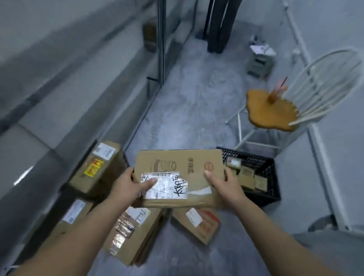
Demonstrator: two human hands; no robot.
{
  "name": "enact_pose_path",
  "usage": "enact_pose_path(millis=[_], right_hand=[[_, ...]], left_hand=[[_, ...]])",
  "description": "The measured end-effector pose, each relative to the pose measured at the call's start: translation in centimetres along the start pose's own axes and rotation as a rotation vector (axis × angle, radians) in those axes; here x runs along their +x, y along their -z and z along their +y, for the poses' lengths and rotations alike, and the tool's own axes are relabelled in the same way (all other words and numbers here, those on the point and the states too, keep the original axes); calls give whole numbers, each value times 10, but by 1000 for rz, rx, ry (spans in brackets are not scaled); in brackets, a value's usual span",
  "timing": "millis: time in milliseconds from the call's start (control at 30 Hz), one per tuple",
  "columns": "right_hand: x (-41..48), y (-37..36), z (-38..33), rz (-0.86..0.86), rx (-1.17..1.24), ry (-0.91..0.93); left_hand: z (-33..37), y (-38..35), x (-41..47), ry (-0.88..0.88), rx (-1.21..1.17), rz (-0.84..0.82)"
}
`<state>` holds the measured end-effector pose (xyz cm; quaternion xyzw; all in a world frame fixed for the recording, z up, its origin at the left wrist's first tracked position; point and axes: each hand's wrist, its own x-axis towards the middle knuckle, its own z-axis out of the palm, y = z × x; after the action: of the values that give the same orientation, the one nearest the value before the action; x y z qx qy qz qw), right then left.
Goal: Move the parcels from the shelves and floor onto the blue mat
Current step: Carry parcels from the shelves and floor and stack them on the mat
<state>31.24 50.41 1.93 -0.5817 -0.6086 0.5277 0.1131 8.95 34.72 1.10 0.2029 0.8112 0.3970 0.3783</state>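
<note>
Showing a flat brown cardboard parcel (178, 176) with a white shipping label, held roughly level above the grey floor (188, 121) by a person's two bare hands. The left grip (131, 183) clasps the parcel's near-left corner, at about eight o'clock on its face, with the thumb pressed on the label and the fingers hidden beneath. The right grip (219, 180) clasps the right edge at about three o'clock, thumb on top beside a round orange print, fingers curled round the side. The parcel thus spans between the two grips, clear of the floor. Judged from its thin profile and creased, taped skin, the carton is probably light and fairly stiff, yet liable to flex if carried by one corner. Opposite edges, as here, seem the soundest hold, and the glossy label may prove slippery under the thumb. Below it, from six to nine o'clock, further brown cardboard parcels (145, 238) lie on the floor. A black plastic crate (270, 175) of small boxes stands at three o'clock. No blue mat is in view.
</note>
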Motion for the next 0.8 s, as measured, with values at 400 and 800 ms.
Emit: enact_pose_path(millis=[400,800], right_hand=[[-126,-89,-175,-533,-106,469],[-339,-271,-152,-1115,-414,734]], left_hand=[[0,174,-209,11,-364,627],[-147,206,-489,298,-538,1231]])
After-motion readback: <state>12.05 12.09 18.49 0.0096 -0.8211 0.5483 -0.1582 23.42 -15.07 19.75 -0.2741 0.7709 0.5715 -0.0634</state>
